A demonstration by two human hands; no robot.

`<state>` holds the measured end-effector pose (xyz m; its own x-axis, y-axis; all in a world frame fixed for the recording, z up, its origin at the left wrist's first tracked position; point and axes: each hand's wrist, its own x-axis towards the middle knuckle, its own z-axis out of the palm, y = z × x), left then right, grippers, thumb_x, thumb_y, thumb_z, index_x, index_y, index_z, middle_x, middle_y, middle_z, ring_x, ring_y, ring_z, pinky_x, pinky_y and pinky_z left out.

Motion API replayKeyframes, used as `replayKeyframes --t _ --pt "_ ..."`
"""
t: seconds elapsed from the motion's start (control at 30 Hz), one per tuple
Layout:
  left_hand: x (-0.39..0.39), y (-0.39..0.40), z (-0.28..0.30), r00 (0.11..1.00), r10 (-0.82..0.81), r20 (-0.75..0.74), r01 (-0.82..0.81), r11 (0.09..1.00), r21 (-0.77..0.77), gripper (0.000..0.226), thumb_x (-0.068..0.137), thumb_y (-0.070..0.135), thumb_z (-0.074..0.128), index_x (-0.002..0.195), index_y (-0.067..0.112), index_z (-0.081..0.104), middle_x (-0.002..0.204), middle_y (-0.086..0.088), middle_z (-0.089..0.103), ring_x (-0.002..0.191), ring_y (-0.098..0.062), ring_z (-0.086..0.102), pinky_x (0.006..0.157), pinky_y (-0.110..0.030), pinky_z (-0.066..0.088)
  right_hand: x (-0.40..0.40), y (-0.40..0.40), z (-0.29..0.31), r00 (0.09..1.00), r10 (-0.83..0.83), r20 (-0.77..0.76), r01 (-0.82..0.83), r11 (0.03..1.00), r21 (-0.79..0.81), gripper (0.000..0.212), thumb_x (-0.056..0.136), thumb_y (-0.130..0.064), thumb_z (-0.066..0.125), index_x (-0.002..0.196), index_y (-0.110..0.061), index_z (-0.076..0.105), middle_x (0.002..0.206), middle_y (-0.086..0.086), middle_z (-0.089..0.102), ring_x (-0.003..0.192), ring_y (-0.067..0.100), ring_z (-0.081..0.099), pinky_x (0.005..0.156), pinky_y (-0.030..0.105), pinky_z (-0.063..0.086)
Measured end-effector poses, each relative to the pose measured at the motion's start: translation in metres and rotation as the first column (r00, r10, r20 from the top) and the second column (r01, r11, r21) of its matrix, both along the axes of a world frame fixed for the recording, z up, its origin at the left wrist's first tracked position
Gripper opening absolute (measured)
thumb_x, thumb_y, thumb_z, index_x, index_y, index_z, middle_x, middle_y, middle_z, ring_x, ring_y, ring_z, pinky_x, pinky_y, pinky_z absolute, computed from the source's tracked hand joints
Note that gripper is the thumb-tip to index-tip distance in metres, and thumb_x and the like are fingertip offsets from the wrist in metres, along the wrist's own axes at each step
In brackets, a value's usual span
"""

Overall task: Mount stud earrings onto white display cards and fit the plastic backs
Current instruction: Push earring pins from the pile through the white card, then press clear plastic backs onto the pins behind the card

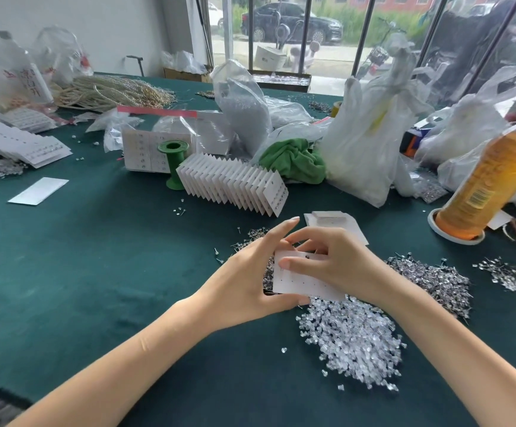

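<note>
A white display card (304,282) with rows of small holes is held above the green table. My left hand (247,278) grips its left edge, thumb under the bottom edge. My right hand (327,260) holds the card from the right, thumb pressed flat on its face and fingers curled over the top edge by one dark stud (307,256). Clear plastic backs (355,337) lie in a heap just below the card. Piles of stud earrings (432,277) lie to the right and behind my left hand (252,237).
A fanned row of filled cards (235,183) stands behind a green spool (173,163). A stack of blank cards (330,218) lies beyond my hands. An orange thread cone (481,186) tilts at right. Plastic bags (361,143) and a green cloth (293,163) crowd the back. More filled cards (25,143) lie far left.
</note>
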<state>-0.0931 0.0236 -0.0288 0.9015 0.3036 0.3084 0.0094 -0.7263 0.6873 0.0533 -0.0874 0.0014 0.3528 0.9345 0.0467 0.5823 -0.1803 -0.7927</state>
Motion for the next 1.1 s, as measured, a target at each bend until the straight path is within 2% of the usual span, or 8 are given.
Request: replayKeyframes --t 0.1,0.27,0.37,0.47,0.73,0.87,0.97,1.1 --pt "0.0 -0.003 0.001 1.0 -0.001 0.001 0.001 1.0 0.007 0.098 0.07 0.048 0.077 0.145 0.045 0.013 0.125 0.024 0.053 0.122 0.009 0.042 0.097 -0.002 0.024 -0.002 -0.003 0.002 0.997 0.021 -0.068 -0.02 1.0 0.02 0.038 0.056 -0.069 0.067 0.091 -0.053 0.064 0.085 0.012 0.071 0.074 0.031 0.066 0.066 0.041 0.052" --pt "0.002 -0.007 0.004 1.0 -0.011 0.019 0.01 0.998 0.054 0.099 0.069 0.047 0.078 0.145 0.045 0.014 0.121 0.028 0.05 0.118 0.015 0.039 0.093 0.002 0.022 -0.002 -0.006 0.005 0.997 -0.009 -0.073 0.009 1.0 0.005 0.03 0.061 -0.054 0.075 0.087 -0.04 0.068 0.086 0.021 0.069 0.076 0.038 0.063 0.071 0.049 0.054" --pt "0.003 -0.01 0.006 0.998 -0.04 0.041 0.035 0.995 0.095 0.099 0.069 0.048 0.078 0.145 0.042 0.015 0.123 0.02 0.054 0.12 0.008 0.041 0.096 -0.001 0.024 0.0 -0.013 0.007 0.999 -0.017 -0.042 0.016 0.999 -0.028 0.029 0.07 -0.043 0.078 0.093 -0.027 0.071 0.076 0.004 0.07 0.068 0.021 0.065 0.066 0.039 0.055" --pt "0.005 -0.016 0.009 0.994 -0.086 0.069 0.072 0.98 0.187 0.098 0.07 0.046 0.078 0.146 0.031 0.02 0.124 0.008 0.057 0.118 -0.005 0.046 0.099 -0.007 0.028 0.003 -0.02 0.008 0.999 -0.027 0.019 0.028 0.997 -0.07 0.021 0.074 -0.04 0.079 0.074 -0.022 0.068 0.055 -0.013 0.057 0.051 0.001 0.049 0.052 0.021 0.04" --pt "0.021 -0.035 0.018 0.977 -0.19 0.091 0.144 0.918 0.37 0.094 0.074 0.048 0.074 0.146 0.017 0.023 0.129 0.0 0.054 0.118 -0.015 0.047 0.099 -0.028 0.039 0.013 -0.053 0.009 0.994 -0.098 0.046 0.1 0.994 -0.032 0.042 0.071 -0.048 0.073 0.062 -0.012 0.054 0.047 -0.013 0.041 0.046 0.006 0.032 0.046 0.019 0.026" --pt "0.02 -0.038 0.015 0.989 -0.148 -0.003 0.138 0.912 0.387 0.106 0.073 0.051 0.073 0.15 0.018 0.01 0.15 0.005 0.023 0.138 -0.005 0.018 0.113 -0.012 0.012 0.014 -0.071 0.004 0.96 -0.216 0.179 0.202 0.975 0.094 0.044 0.071 -0.05 0.075 0.065 -0.013 0.051 0.053 -0.009 0.039 0.049 0.006 0.03 0.05 0.025 0.025" --pt "0.004 -0.033 0.01 0.999 -0.034 -0.024 0.04 0.953 0.3 0.073 0.079 0.044 0.07 0.14 0.018 0.04 0.14 0.0 0.039 0.13 -0.01 0.035 0.108 -0.015 0.024 0.015 -0.09 -0.002 0.919 -0.301 0.255 0.251 0.945 0.208 0.046 0.065 -0.063 0.065 0.07 -0.019 0.054 0.057 -0.005 0.051 0.053 0.007 0.041 0.05 0.02 0.031" --pt "-0.021 -0.024 0.005 0.993 -0.025 -0.114 0.039 0.992 0.122 0.006 0.082 0.025 0.071 0.085 0.021 0.068 0.082 0.014 0.061 0.076 0.001 0.055 0.069 -0.006 0.037 0.013 -0.105 -0.013 0.784 -0.358 0.507 0.15 0.902 0.405 0.046 0.074 -0.055 0.062 0.073 -0.01 0.059 0.065 -0.001 0.056 0.061 0.019 0.051 0.054 0.033 0.044"
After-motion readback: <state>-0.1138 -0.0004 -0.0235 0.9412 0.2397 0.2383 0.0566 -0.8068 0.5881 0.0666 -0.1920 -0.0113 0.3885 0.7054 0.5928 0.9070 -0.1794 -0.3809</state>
